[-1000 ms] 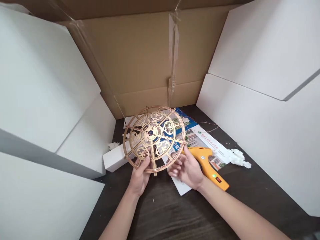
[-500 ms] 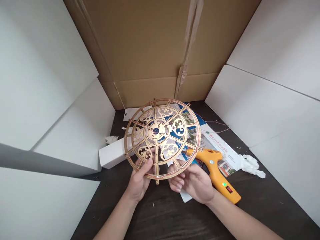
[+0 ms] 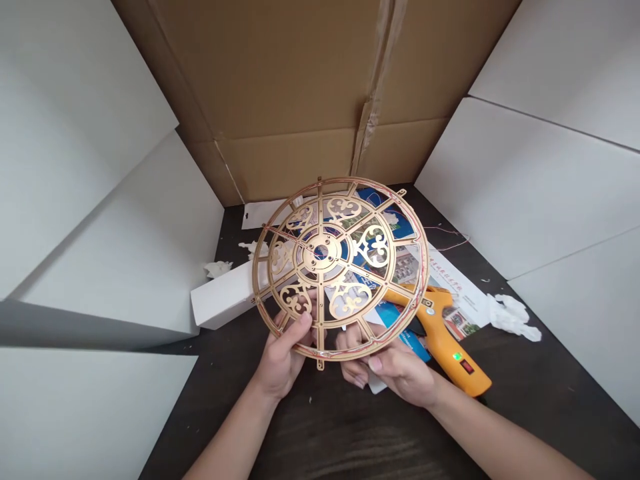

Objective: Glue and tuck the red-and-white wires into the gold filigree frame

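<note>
A round gold openwork wheel [image 3: 373, 248] with spokes and scroll patterns is held up over the dark table, tilted toward me. My left hand [image 3: 283, 360] grips its lower edge, thumb on a spoke. My right hand [image 3: 395, 370] holds the lower rim just to the right, fingers curled under it. Thin reddish wire runs along the wheel's rim. An orange glue gun [image 3: 445, 343] lies on the table behind my right hand, its green light lit.
A printed leaflet [image 3: 453, 287] lies under the wheel and glue gun. A small white box [image 3: 223, 300] sits at left, white scraps [image 3: 513, 317] at right. White foam boards stand on both sides and a brown cardboard wall [image 3: 300, 87] at the back.
Both hands have raised the wheel nearer to the camera and shifted it slightly right. My right hand slid along the lower rim. The view has tilted down a little.
</note>
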